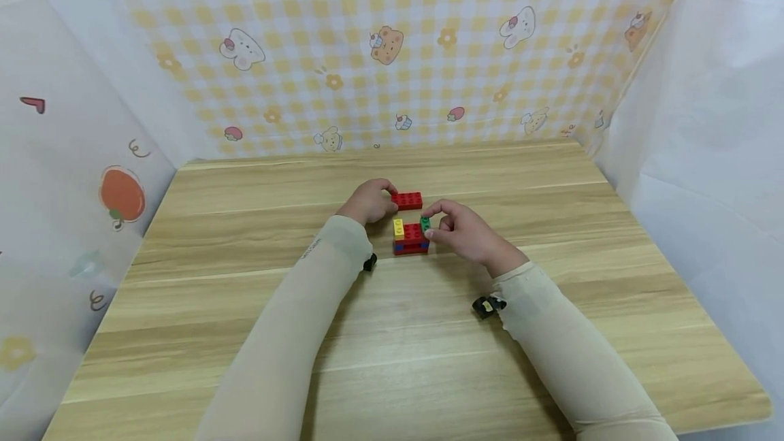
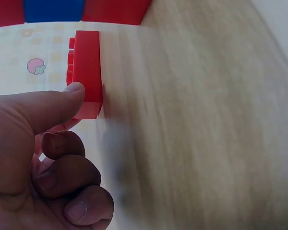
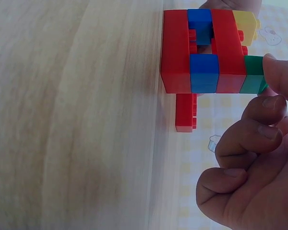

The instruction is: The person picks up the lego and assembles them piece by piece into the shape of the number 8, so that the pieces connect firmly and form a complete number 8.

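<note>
In the head view a loose red brick [image 1: 409,201] lies on the table, its studs up. My left hand [image 1: 369,201] pinches its left end, thumb on the near side, as the left wrist view shows. Nearer to me stands a small stack: a red bottom brick [image 3: 176,52], blue bricks [image 3: 204,73] as spacers, and another red brick [image 3: 229,52] above. A yellow brick [image 1: 399,229] sits on the stack's left end. On its right end is a green brick [image 1: 425,223], which my right hand [image 1: 465,229] holds between thumb and index finger; the other fingers are curled.
The wooden table [image 1: 392,352] reaches back to a yellow checked cloth [image 1: 361,53] with cartoon prints. White sheets hang at the left and right sides. Small black wrist devices [image 1: 488,305] are strapped under both sleeves.
</note>
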A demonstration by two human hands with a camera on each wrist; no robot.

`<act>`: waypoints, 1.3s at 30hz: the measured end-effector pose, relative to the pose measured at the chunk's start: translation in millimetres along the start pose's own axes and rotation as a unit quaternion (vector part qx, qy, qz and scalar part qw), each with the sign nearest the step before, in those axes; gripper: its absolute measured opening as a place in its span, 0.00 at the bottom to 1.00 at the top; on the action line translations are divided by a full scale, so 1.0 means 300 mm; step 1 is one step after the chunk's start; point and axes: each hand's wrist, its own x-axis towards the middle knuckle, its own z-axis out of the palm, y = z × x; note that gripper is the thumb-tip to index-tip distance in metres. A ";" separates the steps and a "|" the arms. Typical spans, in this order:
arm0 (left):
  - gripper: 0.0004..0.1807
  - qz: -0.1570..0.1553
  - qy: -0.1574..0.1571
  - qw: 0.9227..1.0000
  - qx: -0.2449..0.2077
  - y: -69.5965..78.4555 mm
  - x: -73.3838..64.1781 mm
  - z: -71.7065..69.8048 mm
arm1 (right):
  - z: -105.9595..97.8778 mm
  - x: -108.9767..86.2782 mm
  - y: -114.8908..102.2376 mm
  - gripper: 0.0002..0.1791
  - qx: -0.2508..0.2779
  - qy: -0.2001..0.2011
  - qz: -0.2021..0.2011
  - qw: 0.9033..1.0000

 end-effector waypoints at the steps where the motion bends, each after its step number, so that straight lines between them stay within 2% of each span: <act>1: 0.14 0.000 0.000 1.000 -0.002 -0.001 0.000 0.000 | 0.000 0.000 0.000 0.19 -0.001 0.000 -0.001 1.000; 18: 0.13 0.008 0.012 1.000 -0.019 -0.011 -0.031 -0.033 | 0.000 -0.004 -0.013 0.19 -0.008 0.001 0.016 1.000; 23: 0.14 0.007 0.004 0.999 -0.031 -0.012 -0.047 -0.048 | -0.001 -0.005 -0.017 0.19 -0.008 -0.001 0.018 1.000; 33: 0.14 0.033 0.010 0.999 -0.042 -0.002 -0.083 -0.074 | -0.002 -0.003 -0.019 0.18 -0.008 -0.001 0.015 1.000; 39: 0.14 0.052 0.011 0.997 -0.050 0.025 -0.123 -0.098 | -0.001 -0.003 -0.018 0.18 -0.005 -0.003 0.019 1.000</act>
